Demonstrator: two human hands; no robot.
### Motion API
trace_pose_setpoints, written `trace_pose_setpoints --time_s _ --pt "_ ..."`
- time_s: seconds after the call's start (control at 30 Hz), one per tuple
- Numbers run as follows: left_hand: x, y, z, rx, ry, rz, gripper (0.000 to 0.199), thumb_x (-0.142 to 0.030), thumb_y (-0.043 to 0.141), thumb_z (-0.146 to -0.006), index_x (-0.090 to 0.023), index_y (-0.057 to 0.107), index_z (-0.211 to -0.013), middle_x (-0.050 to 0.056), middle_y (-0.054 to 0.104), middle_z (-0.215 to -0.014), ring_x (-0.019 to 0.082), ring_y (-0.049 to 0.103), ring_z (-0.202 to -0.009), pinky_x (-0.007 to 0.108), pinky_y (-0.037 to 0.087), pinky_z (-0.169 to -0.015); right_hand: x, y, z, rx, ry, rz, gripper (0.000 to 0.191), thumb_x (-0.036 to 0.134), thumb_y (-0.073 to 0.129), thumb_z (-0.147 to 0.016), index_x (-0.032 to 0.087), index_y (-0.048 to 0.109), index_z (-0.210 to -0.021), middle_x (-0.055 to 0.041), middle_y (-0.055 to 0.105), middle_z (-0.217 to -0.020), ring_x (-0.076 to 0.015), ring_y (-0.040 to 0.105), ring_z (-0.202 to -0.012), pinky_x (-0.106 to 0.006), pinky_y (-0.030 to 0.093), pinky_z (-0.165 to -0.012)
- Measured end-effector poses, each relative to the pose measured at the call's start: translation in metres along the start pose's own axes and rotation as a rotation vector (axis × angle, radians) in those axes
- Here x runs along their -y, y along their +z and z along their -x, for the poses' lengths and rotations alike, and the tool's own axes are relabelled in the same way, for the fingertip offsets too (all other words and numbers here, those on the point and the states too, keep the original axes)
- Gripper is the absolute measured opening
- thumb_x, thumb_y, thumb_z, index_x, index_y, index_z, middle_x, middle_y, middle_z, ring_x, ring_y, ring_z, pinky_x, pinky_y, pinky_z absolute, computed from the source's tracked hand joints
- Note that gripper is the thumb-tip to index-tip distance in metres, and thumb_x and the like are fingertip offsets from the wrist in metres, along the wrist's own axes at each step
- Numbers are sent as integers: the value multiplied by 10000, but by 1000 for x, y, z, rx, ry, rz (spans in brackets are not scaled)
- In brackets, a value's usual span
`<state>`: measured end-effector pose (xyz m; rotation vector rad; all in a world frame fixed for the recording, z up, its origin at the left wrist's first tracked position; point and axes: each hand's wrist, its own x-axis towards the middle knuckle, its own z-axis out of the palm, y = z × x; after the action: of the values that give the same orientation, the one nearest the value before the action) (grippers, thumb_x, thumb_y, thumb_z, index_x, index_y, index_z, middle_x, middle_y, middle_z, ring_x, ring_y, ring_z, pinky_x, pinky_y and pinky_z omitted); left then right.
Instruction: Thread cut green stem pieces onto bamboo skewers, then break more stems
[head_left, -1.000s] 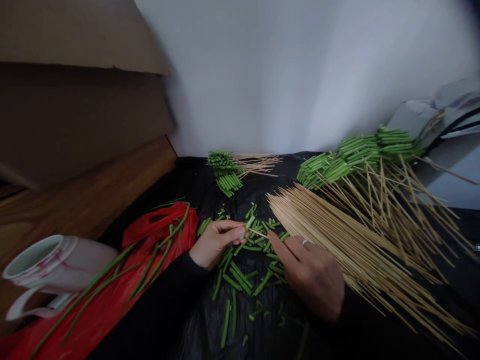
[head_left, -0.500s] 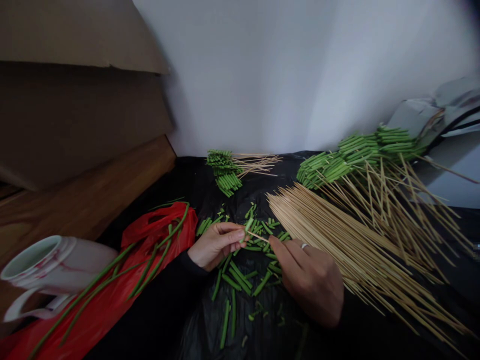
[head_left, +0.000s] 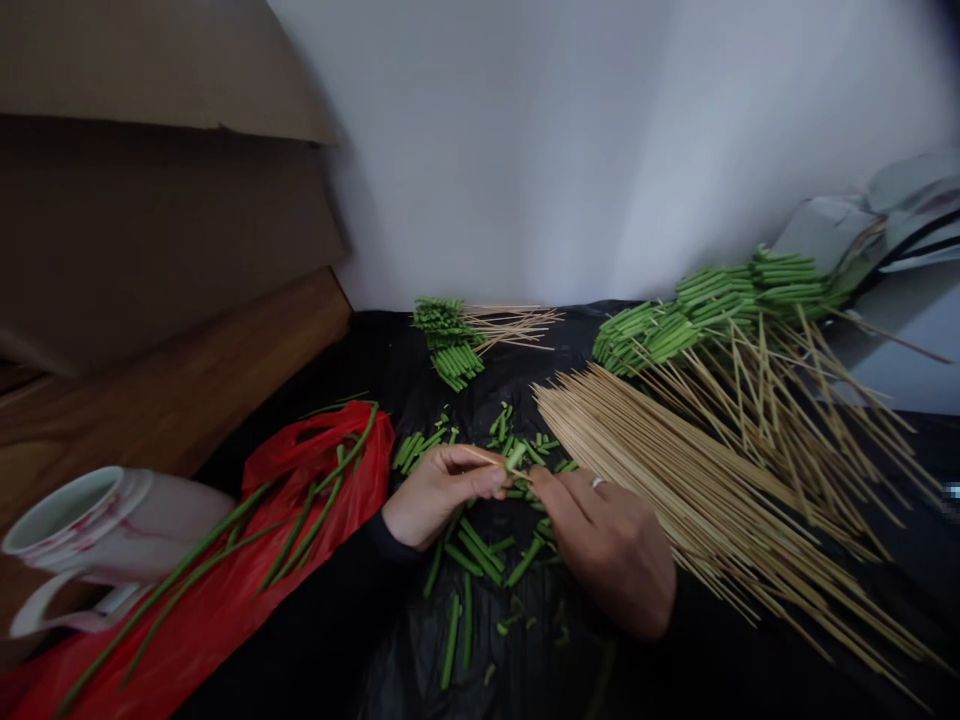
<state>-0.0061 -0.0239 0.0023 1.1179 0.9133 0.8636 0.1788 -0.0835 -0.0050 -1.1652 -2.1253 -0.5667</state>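
My left hand [head_left: 435, 492] pinches a short cut piece of garlic scape [head_left: 515, 457] between thumb and fingers. In my right hand [head_left: 613, 548], which wears a ring, is a thin bamboo skewer [head_left: 524, 476]; its tip meets the piece, though how far it goes in is hard to see. Below and around both hands, loose cut garlic scape pieces [head_left: 480, 548] lie scattered on black plastic sheeting [head_left: 405, 640]. A large spread of bare bamboo skewers [head_left: 697, 480] lies just right of my right hand.
Skewered garlic scapes form a small stack [head_left: 450, 340] by the wall and a larger stack [head_left: 705, 300] at the back right. At left, long uncut scapes [head_left: 307, 530] lie on a red plastic bag [head_left: 255, 590] beside a white mug [head_left: 150, 520]. A cardboard box [head_left: 165, 220] stands behind.
My left hand and the garlic scape piece have shifted slightly right, and my right hand slightly left. Less of the skewer shows between the hands now.
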Motion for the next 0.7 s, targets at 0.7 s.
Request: trace_pose_setpoints --time_s 0.7 --pt "-4 -16 -4 -105 181 -474 199 -331 761 -693 -152 760 -778 75 732 -768 173 628 -691 264 471 -670 -40 -5 3 -91 128 113 175 133 498 -889 160 651 -970 -11 573 -667 -125 499 -629 -282 308 -583"
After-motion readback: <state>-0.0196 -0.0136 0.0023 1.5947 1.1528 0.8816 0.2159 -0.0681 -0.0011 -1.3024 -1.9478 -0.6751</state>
